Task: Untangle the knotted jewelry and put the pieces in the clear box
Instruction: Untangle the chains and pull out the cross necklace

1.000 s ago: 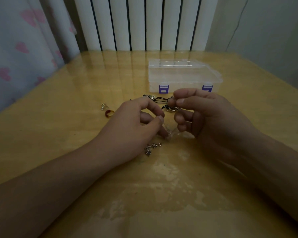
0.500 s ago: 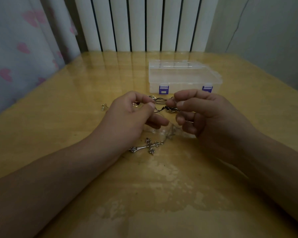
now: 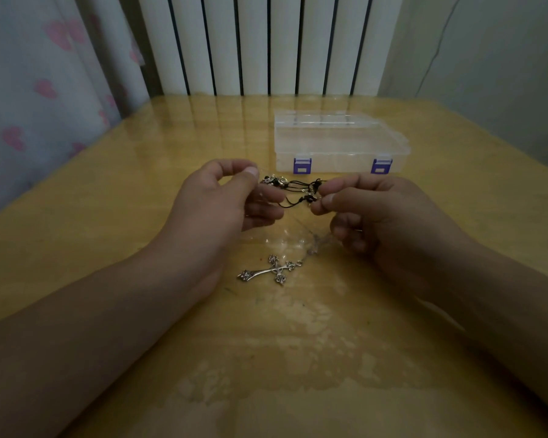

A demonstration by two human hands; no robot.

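Between my hands hangs a knot of black cords with small silver charms [image 3: 293, 188], held above the table. My left hand [image 3: 222, 200] pinches its left end between thumb and fingertips. My right hand [image 3: 380, 216] pinches the right end, at a charm. A silver cross pendant [image 3: 268, 270] on a thin chain lies flat on the table below my hands, its chain running up toward my right hand. The clear box [image 3: 339, 143], with two purple latches, stands shut just beyond the tangle.
The yellow wooden table [image 3: 108, 216] has a glossy cover that is worn in the near middle. A white radiator stands behind the far edge. A curtain with pink hearts hangs at the left. A pale wall is at the right.
My left hand has moved up and left, stretching the black cords out between both hands. The cross pendant, before partly under my left hand, now lies fully in view.
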